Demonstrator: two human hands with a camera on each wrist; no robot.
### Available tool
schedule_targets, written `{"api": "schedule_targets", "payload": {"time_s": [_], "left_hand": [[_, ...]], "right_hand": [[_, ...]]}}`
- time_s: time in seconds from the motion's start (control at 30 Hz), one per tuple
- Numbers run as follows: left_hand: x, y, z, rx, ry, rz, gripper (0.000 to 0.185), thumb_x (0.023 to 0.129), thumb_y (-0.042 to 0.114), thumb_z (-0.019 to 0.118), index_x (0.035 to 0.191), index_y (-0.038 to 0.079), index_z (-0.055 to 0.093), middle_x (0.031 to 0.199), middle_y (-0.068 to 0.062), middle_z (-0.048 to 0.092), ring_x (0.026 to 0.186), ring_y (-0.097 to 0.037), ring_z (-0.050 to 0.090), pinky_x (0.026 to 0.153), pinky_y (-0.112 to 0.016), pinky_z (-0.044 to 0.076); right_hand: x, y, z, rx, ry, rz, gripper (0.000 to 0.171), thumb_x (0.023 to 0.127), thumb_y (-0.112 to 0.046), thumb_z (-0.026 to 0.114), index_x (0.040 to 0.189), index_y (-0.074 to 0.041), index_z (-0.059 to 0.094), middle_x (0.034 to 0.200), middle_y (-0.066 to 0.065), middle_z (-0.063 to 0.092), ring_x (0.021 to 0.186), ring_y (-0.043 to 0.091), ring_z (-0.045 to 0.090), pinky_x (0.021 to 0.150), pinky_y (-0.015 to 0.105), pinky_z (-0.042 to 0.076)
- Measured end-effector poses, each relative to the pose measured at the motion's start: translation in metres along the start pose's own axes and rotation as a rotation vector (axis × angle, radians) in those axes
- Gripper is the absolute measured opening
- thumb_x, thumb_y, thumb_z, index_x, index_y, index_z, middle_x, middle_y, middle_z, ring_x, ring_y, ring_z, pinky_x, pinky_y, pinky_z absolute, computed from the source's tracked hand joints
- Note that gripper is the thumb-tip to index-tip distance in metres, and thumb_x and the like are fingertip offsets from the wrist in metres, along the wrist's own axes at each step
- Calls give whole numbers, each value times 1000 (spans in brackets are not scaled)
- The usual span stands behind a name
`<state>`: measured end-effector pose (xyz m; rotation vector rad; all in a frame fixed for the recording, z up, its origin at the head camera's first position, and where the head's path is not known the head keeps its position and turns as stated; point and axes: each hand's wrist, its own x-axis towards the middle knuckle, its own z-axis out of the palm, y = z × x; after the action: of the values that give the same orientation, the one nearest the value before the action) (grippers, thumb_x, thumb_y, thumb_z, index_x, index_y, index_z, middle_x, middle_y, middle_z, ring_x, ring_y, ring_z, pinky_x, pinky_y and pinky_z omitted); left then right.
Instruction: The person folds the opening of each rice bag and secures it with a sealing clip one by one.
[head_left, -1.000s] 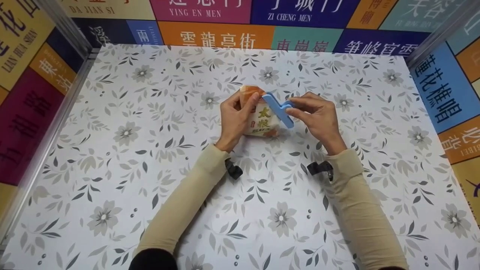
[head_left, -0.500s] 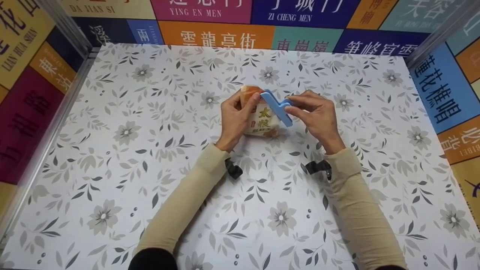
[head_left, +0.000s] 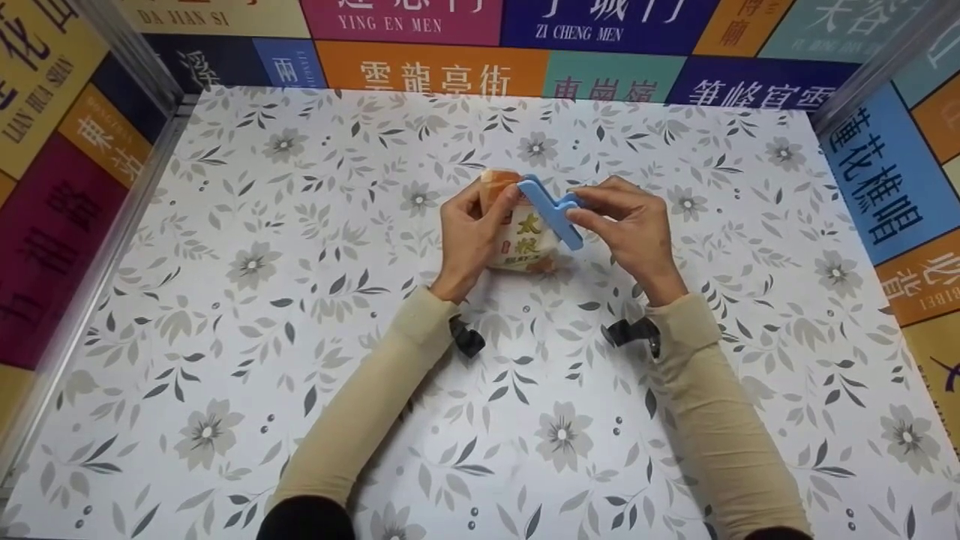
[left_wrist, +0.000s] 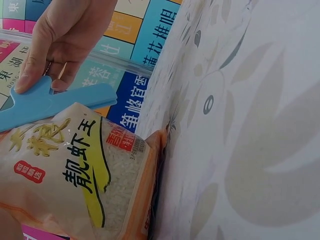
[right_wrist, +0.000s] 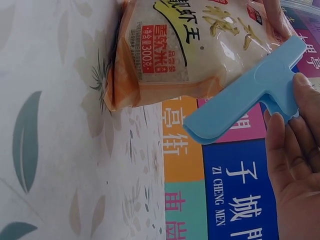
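Observation:
A small clear plastic bag of rice (head_left: pixel 529 244) with orange edges and gold and black lettering stands on the table, its base on the cloth. My left hand (head_left: pixel 469 236) grips its upper left side, thumb across the front. My right hand (head_left: pixel 630 229) pinches the handles of a light blue bag clip (head_left: pixel 553 214) between thumb and fingers. The clip slants along the bag's upper right side, its upper tip close to my left thumb. In the right wrist view, the long jaws of the blue clip (right_wrist: pixel 245 92) lie beside the bag (right_wrist: pixel 175 55).
The table (head_left: pixel 300 360) wears a white cloth with grey flowers and leaves. Colourful panels (head_left: pixel 435 71) with lettering wall off the back and both sides. A black strap (head_left: pixel 469 339) hangs at the left wrist, another strap (head_left: pixel 634 335) at the right.
My right hand and the blue clip have shifted slightly up and left, toward the bag's top. My left hand and the bag stay nearly in place.

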<state>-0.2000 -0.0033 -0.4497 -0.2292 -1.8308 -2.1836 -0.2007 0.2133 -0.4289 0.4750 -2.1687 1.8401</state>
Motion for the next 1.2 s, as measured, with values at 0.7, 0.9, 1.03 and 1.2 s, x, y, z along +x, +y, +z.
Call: {"api": "schedule_targets", "payload": {"time_s": [0.7, 0.9, 1.03, 1.2], "left_hand": [[0, 0, -1, 13, 21, -9, 20, 96, 16, 76, 107, 0, 77, 83, -4, 74, 70, -10, 65, 62, -25, 54], [0, 0, -1, 19, 22, -6, 19, 97, 16, 75, 106, 0, 76, 82, -2, 73, 70, -10, 65, 62, -25, 53], [0, -1, -1, 13, 19, -2, 19, 97, 16, 75, 107, 0, 75, 85, -4, 74, 71, -10, 65, 63, -25, 54], [-1, 0, -2, 16, 2, 7, 19, 97, 16, 74, 108, 0, 75, 88, -9, 75, 72, -11, 67, 64, -26, 55]], "right_hand": [[6, -7, 7, -23, 3, 5, 27, 84, -6, 87, 110, -5, 82, 93, -5, 74, 89, 13, 76, 88, 27, 62], [7, -8, 8, -11, -10, 2, 27, 84, -6, 86, 111, -6, 82, 94, -1, 73, 90, 16, 76, 88, 28, 62], [7, -8, 9, -2, -24, 12, 27, 87, -7, 85, 113, -4, 80, 97, 0, 73, 95, 18, 73, 87, 28, 61], [6, -9, 12, 10, -40, 26, 27, 90, -2, 80, 117, 0, 77, 103, -3, 72, 99, 17, 70, 84, 27, 59]]}}
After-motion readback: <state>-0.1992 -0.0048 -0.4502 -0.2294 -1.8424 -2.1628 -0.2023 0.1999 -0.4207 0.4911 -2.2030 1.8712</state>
